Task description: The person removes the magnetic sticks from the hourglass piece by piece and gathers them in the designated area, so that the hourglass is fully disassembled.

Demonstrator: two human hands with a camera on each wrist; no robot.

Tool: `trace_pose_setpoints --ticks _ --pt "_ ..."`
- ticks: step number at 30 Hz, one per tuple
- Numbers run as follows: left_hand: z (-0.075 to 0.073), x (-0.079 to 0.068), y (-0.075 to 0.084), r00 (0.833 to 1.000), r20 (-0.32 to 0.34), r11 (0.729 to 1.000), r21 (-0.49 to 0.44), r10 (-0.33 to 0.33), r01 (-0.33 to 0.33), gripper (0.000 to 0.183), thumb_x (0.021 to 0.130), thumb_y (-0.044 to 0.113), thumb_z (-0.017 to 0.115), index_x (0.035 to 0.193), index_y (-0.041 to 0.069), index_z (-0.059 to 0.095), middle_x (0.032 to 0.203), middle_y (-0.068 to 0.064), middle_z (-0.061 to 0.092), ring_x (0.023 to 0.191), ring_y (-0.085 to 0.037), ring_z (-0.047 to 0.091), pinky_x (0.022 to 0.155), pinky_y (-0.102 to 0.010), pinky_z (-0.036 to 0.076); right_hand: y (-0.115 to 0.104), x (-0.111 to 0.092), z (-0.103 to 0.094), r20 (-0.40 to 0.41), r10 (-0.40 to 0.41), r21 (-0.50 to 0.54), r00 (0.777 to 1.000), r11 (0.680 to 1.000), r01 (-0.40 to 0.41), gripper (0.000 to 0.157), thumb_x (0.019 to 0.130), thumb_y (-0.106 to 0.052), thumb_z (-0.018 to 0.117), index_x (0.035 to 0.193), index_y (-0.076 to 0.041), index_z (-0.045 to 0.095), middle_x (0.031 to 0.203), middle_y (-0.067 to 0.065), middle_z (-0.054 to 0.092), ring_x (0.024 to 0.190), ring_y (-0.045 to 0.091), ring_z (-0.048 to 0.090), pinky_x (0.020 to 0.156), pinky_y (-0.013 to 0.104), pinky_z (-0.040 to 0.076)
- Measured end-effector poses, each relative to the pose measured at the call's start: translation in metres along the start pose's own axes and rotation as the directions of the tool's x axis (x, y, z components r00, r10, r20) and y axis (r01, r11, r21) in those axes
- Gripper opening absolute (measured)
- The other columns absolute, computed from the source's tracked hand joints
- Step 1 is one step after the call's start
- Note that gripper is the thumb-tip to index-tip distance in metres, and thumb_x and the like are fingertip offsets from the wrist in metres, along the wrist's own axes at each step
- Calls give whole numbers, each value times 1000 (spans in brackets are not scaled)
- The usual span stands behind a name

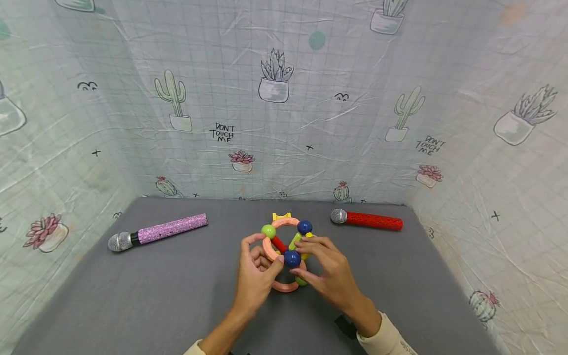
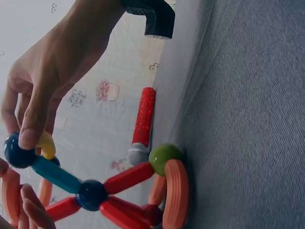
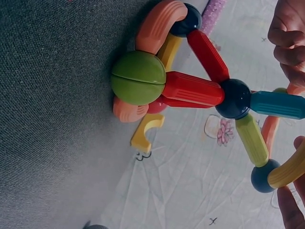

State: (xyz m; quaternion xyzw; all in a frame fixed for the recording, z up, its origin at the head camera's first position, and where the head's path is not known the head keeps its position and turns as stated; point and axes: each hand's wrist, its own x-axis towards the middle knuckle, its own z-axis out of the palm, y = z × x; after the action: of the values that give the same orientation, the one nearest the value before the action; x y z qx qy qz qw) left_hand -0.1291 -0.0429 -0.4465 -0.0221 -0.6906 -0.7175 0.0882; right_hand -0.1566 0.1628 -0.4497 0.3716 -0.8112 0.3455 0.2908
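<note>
A standing frame of magnetic balls and rods lies between my hands. My left hand [image 1: 255, 273] grips a salmon curved rod [image 1: 268, 249], index finger near the light green ball [image 1: 268, 231] and thumb beside the front dark blue ball [image 1: 292, 259]. From the other side, my right hand [image 1: 330, 268] pinches a yellow curved rod [image 3: 288, 169], its thumb against the front blue ball. A teal rod [image 2: 56, 174] joins that ball to the central blue ball [image 2: 91, 194]. Red rods [image 3: 195, 88] slope down from the centre to the base of salmon curves [image 1: 285, 287] and balls.
A pink glitter microphone [image 1: 170, 229] lies at the left, a red one [image 1: 372, 220] at the back right. A yellow arch piece [image 1: 281, 216] is behind the frame. Patterned cloth [image 1: 275, 128] rises around the grey tabletop [image 1: 146, 296].
</note>
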Motion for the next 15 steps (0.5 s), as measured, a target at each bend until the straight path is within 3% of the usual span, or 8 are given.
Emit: trace_pose_setpoints --ticks 5,11,15 --pt "-4 0 -3 1000 -7 999 32 16 -16 56 97 4 75 143 12 44 86 -9 61 65 -12 55 60 -20 45 0 0 0 5 13 5 1000 1000 -13 54 71 -17 100 119 -8 76 125 5 77 123 26 67 116 15 40" --pt "-8 0 -8 1000 -28 1000 13 15 -14 49 101 6 72 142 12 46 88 -12 63 68 -26 60 61 -21 46 1 0 0 2 6 7 1000 1000 -6 54 72 -18 100 119 -8 76 125 5 77 123 26 67 116 17 41" --pt "-15 1 -8 1000 -6 999 50 17 -17 50 99 5 73 142 13 49 89 -12 62 69 -21 60 62 -22 47 1 0 0 2 4 16 1000 1000 -4 54 72 -18 100 119 -7 76 125 5 77 124 25 66 116 16 40"
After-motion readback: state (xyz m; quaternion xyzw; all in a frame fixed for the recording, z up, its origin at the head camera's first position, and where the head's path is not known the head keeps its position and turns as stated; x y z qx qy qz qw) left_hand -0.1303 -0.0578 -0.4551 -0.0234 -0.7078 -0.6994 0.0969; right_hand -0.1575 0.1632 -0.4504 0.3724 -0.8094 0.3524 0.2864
